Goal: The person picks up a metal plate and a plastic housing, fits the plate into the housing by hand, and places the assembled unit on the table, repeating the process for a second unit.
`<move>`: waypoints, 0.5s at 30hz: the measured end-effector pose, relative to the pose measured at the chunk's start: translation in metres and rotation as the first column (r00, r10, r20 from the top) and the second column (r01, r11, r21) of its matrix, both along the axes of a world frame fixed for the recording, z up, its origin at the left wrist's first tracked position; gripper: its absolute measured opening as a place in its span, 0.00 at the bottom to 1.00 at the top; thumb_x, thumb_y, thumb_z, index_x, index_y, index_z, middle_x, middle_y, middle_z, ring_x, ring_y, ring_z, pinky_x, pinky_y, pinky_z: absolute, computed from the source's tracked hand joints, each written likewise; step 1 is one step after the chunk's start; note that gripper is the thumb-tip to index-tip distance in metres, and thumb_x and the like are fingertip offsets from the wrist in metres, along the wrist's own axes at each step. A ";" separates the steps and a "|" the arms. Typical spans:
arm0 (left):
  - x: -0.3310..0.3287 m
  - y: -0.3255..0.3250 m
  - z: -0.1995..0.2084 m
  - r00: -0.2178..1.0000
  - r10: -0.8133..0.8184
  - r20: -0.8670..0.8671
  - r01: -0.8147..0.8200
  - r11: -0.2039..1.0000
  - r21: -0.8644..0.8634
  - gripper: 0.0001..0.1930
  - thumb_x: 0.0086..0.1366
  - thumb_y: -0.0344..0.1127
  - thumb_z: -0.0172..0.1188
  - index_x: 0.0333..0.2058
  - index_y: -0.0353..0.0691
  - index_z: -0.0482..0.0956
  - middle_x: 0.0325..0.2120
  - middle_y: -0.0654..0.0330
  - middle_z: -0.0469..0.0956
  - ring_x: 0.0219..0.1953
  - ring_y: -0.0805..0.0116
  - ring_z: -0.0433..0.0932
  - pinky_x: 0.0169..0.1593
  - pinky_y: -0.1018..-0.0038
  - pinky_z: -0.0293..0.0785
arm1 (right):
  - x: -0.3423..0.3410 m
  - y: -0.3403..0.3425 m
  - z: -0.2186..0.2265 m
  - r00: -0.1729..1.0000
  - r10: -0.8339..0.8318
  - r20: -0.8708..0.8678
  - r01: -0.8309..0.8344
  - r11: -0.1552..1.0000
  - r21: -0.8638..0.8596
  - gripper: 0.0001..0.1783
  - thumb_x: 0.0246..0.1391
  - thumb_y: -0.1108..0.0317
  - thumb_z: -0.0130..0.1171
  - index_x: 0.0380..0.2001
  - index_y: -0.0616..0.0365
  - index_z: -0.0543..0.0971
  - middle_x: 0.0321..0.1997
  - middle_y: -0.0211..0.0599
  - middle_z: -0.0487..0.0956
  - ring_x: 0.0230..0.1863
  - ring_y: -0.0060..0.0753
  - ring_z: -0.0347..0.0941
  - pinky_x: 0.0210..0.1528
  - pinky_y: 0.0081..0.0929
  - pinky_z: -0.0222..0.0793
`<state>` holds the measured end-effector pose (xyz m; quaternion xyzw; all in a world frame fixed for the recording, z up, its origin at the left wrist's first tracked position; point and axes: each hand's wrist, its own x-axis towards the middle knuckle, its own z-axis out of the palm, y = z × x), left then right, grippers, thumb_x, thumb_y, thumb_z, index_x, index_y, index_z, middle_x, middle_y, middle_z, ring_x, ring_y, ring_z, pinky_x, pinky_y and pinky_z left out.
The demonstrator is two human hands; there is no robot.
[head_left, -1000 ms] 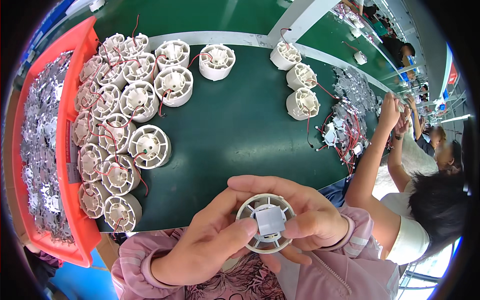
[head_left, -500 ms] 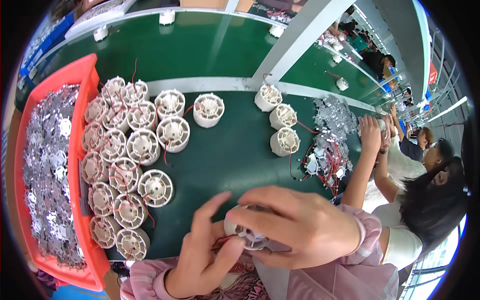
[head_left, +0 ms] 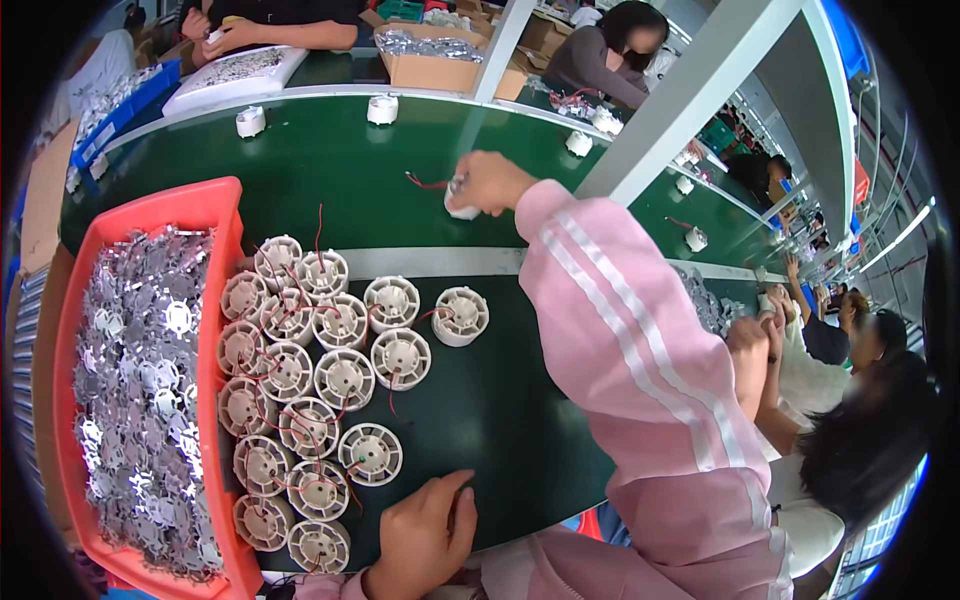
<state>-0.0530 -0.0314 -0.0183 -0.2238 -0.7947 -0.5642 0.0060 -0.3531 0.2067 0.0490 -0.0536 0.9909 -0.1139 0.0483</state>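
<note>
My right hand (head_left: 490, 183) is stretched out over the green conveyor belt beyond the metal rail. Its fingers are closed around a white round plastic housing (head_left: 461, 210), and a red wire (head_left: 428, 184) sticks out to the left of it. Close to the near table edge rests my left hand (head_left: 425, 530), its fingers loosely bent, thumb and index finger apart, with nothing between them. Left of that hand stand several white round plastic housings (head_left: 371, 455) with spoked tops and thin red wires, grouped on the dark green table.
A red bin (head_left: 230, 400) full of silvery stamped metal pieces (head_left: 150, 400) stands at the left. White housings (head_left: 382, 110) sit along the belt (head_left: 330, 180). A grey metal post (head_left: 690, 100) rises right of my hand. Co-workers (head_left: 870, 400) sit at the right and across the belt.
My right hand has carried the white housing from in front of me out over the belt. The left hand has let go of it and dropped lower. The view has shifted.
</note>
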 end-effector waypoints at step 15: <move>0.001 -0.004 0.001 0.995 0.043 -0.092 -0.039 0.998 0.047 0.15 0.56 0.22 0.57 0.44 0.33 0.75 0.29 0.51 0.77 0.21 0.60 0.76 0.24 0.71 0.72 | 0.194 -0.065 -0.004 0.948 0.316 0.035 -0.315 0.922 0.223 0.34 0.41 0.67 0.67 0.53 0.63 0.67 0.51 0.48 0.70 0.44 0.52 0.72 0.42 0.41 0.72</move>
